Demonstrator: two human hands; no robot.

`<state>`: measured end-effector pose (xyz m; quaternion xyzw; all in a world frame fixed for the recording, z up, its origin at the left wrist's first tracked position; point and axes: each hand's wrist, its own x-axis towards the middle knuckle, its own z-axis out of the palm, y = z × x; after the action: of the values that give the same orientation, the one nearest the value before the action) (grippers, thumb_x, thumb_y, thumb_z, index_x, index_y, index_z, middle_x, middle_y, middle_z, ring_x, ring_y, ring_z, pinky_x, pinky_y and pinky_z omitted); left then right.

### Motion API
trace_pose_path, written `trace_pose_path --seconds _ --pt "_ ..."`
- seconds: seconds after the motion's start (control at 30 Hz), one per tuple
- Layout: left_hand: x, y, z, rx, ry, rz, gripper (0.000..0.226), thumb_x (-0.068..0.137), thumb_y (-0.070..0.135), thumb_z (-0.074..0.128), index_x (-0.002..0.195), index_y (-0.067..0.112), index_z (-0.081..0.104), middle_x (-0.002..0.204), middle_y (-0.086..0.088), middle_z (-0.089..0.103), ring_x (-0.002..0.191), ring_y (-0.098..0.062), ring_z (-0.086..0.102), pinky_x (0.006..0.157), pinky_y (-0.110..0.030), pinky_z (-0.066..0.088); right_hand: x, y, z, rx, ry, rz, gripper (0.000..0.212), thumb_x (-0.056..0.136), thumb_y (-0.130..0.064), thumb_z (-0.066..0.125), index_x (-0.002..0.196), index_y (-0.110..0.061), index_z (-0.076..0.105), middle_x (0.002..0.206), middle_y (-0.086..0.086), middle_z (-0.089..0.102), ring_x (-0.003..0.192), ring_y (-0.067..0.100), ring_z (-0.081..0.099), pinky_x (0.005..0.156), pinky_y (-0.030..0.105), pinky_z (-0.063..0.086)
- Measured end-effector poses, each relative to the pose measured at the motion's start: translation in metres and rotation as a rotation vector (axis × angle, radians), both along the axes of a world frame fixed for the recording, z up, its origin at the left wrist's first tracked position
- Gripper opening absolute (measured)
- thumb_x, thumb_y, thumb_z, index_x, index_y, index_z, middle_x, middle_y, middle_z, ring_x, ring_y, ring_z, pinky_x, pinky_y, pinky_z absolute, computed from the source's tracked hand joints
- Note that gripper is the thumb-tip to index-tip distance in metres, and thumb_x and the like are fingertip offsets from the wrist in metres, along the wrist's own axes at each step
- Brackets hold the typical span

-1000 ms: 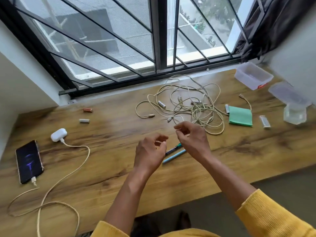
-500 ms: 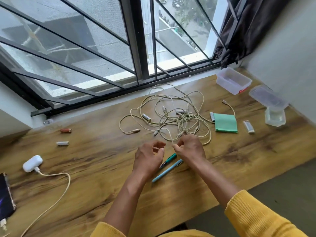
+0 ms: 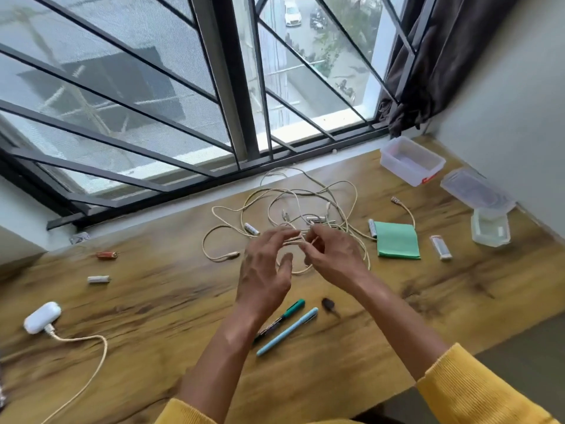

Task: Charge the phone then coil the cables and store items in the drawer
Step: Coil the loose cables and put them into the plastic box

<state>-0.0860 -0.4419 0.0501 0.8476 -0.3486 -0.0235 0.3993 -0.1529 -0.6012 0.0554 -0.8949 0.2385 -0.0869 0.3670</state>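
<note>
Over a wooden desk [image 3: 153, 301], right hand [image 3: 333, 255] pinching one strand at the near edge of the tangled beige cables [image 3: 305, 203], left hand [image 3: 263, 267] open-fingered just at nine o'clock, tangle spreading toward twelve o'clock, nearer the right.

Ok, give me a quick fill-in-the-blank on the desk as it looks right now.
1. Both hands, left hand and right hand, work at the tangled ____ near the window.
2. The cloth to the right of the tangle is ____ in colour.
3. The two pens lie ____ the hands, on the person's side.
4. The white case at the left has a ____ plugged into it.

Missing words: cables; green; below; cable
</note>
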Motion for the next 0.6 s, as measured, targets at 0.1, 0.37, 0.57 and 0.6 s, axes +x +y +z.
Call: trace_pose_path --seconds 0.1,0.37,0.57,0.6 --pt "0.006 -0.025 0.017 -0.021 -0.12 0.04 0.051 0.098 0.008 0.064 0.143 0.033 0.061 0.146 0.016 0.059 0.126 -0.015 0.051 0.107 -0.033 0.039 0.002 -0.024 0.032 0.315 -0.129 0.191 0.012 0.102 -0.03 0.068 0.091 -0.029 0.067 0.067 -0.004 0.071 0.065 0.011 0.068 0.068 0.037 0.056" --pt "0.014 -0.063 0.044 -0.06 -0.328 0.371 0.013 0.106 0.032 0.057 0.101 0.031 0.069 0.094 0.02 0.063 0.091 -0.011 0.053 0.079 -0.038 0.029 0.01 -0.087 0.072 0.938 -0.28 0.493 0.03 0.107 -0.032 0.057 0.09 -0.013 0.072 0.063 -0.003 0.041 0.059 0.012 0.038 0.061 0.027 0.034" --pt "0.017 -0.064 0.056 -0.093 -0.318 0.403 0.021 0.11 0.032 0.054 0.103 0.024 0.072 0.083 0.011 0.065 0.077 -0.017 0.061 0.074 -0.038 0.043 0.03 -0.094 0.087 1.044 -0.166 0.8 0.021 0.105 -0.018 0.053 0.092 -0.007 0.065 0.074 0.006 0.051 0.066 0.014 0.05 0.062 0.025 0.044" --pt "0.017 -0.063 0.058 -0.099 -0.309 0.408 0.021 0.11 0.031 0.054 0.108 0.024 0.074 0.086 0.01 0.067 0.08 -0.018 0.063 0.073 -0.036 0.045 0.032 -0.093 0.088 1.035 -0.154 0.856 0.023 0.106 -0.016 0.05 0.094 -0.004 0.065 0.074 0.009 0.052 0.066 0.015 0.053 0.063 0.025 0.047"
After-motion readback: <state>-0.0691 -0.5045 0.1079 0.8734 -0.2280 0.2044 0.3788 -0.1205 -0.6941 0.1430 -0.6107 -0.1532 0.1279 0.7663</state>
